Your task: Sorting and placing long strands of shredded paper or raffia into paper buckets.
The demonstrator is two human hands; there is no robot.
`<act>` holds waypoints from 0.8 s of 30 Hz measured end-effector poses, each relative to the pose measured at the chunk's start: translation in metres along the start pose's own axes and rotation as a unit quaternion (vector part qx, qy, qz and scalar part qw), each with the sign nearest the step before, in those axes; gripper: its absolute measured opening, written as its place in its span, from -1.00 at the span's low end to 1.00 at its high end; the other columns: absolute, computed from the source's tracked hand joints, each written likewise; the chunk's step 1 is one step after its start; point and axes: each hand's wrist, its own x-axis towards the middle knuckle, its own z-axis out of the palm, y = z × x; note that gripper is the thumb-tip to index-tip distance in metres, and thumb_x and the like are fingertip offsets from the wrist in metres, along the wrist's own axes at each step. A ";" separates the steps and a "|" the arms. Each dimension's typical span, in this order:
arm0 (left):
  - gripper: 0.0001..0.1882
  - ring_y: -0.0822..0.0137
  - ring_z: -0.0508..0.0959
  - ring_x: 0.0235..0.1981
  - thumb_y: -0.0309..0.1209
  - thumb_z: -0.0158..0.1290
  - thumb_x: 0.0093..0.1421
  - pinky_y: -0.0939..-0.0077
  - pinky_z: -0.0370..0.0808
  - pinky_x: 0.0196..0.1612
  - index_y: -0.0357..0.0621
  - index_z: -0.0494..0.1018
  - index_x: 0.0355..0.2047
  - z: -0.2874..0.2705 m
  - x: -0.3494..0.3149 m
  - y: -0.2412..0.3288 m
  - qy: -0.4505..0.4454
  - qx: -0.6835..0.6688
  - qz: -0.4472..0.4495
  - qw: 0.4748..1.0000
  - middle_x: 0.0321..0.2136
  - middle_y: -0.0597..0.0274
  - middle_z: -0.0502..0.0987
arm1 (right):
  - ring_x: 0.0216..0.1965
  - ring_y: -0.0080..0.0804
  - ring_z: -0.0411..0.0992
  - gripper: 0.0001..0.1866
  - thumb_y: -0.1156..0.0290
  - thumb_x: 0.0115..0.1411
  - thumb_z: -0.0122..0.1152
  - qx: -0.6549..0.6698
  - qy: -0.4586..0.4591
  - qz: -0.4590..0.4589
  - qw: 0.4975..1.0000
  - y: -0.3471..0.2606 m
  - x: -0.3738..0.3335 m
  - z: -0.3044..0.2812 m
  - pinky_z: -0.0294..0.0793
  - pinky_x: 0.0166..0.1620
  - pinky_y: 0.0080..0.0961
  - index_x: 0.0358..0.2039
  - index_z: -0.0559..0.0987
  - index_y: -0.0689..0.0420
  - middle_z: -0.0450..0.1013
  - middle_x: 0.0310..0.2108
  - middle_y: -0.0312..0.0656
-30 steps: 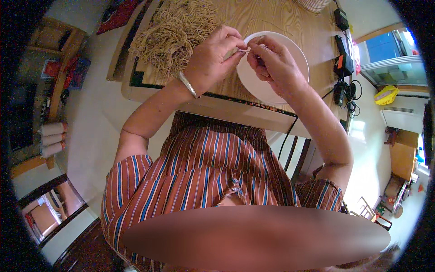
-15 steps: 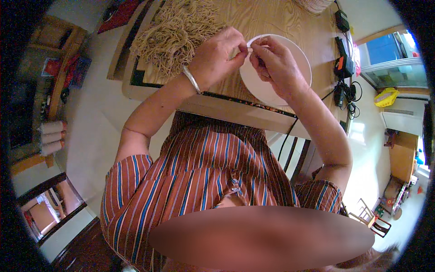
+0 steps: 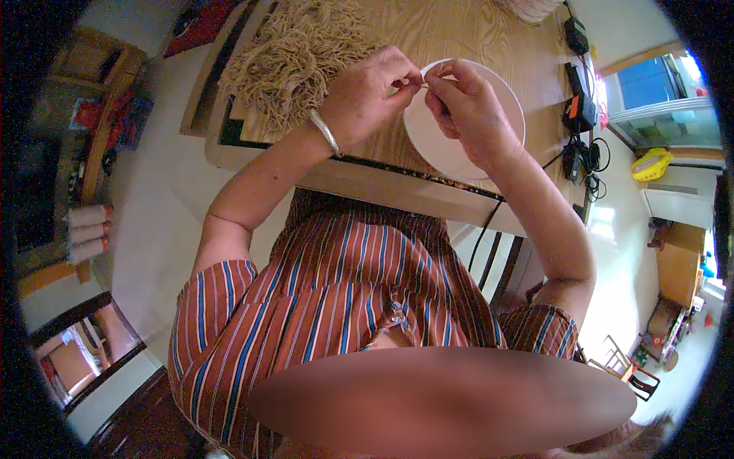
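Note:
My left hand (image 3: 375, 96), with a silver bangle on its wrist, is closed in a pinch. My right hand (image 3: 468, 107) pinches too, its fingertips almost meeting those of the left. A short bit of thin pale cord (image 3: 423, 84) shows between them; the fingers cover the rest. Below the right hand lies a round white plate (image 3: 501, 130), partly hidden by that hand. Left of it, a big tangled heap of tan cord (image 3: 298, 57) is spread on the wooden table (image 3: 428, 27), close behind my left hand.
At the table's far right is a coiled tan bundle (image 3: 531, 8). Black power adapters (image 3: 581, 112) and looped cables (image 3: 595, 157) line the right edge. A black cable (image 3: 483, 229) hangs from the front edge. A wooden chair (image 3: 623, 367) stands off to the right.
My fingertips have shifted slightly on the cord, with the right fingers curled in a little more. The arms, plate and heap stay where they were.

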 end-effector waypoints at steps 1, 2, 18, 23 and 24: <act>-0.85 0.15 0.56 -0.27 -0.43 0.14 0.19 0.37 0.49 -0.17 -0.20 0.47 -0.26 0.000 0.000 0.001 -0.004 -0.007 -0.013 1.000 -0.33 0.13 0.50 | -0.63 -0.62 0.28 -0.81 0.26 0.30 0.12 -0.009 0.000 -0.002 1.000 0.000 0.000 0.000 0.21 -0.65 -0.62 -0.23 0.47 0.11 0.39 -0.58 -0.33; -0.85 0.16 0.56 -0.27 -0.42 0.14 0.20 0.38 0.49 -0.17 -0.20 0.48 -0.26 -0.001 0.001 0.002 -0.008 -0.013 -0.026 1.000 -0.33 0.14 0.50 | -0.63 -0.62 0.28 -0.81 0.26 0.30 0.12 -0.009 0.000 -0.003 1.000 0.000 0.000 -0.001 0.21 -0.65 -0.62 -0.23 0.47 0.11 0.39 -0.58 -0.33; -0.92 0.28 0.52 -0.03 -0.53 0.09 0.22 0.39 0.41 0.09 -0.20 0.50 -0.26 -0.001 0.011 -0.022 -0.058 -0.168 0.008 0.984 -0.12 0.15 0.54 | -0.50 -0.30 0.54 -0.84 0.42 0.22 0.15 -0.376 0.002 -0.145 0.915 0.003 -0.004 -0.015 0.50 -0.42 -0.37 -0.21 0.52 0.19 0.56 -0.49 -0.07; -0.86 0.17 0.52 -0.11 -0.45 0.18 0.11 0.33 0.44 0.01 -0.18 0.51 -0.32 -0.003 0.017 -0.021 -0.047 -0.032 0.148 0.987 -0.19 0.19 0.55 | -0.31 0.19 0.50 -0.83 0.34 0.25 0.07 -0.505 -0.003 -0.185 0.843 -0.002 -0.010 -0.017 0.49 -0.29 -0.01 -0.25 0.53 0.14 0.54 -0.37 0.08; -0.86 0.17 0.52 -0.11 -0.45 0.18 0.11 0.33 0.44 0.01 -0.18 0.51 -0.32 -0.002 0.019 -0.021 -0.046 -0.032 0.148 0.987 -0.19 0.19 0.55 | -0.30 0.17 0.50 -0.82 0.32 0.26 0.06 -0.508 0.003 -0.195 0.839 -0.003 -0.010 -0.017 0.49 -0.27 -0.01 -0.27 0.53 0.14 0.54 -0.37 0.07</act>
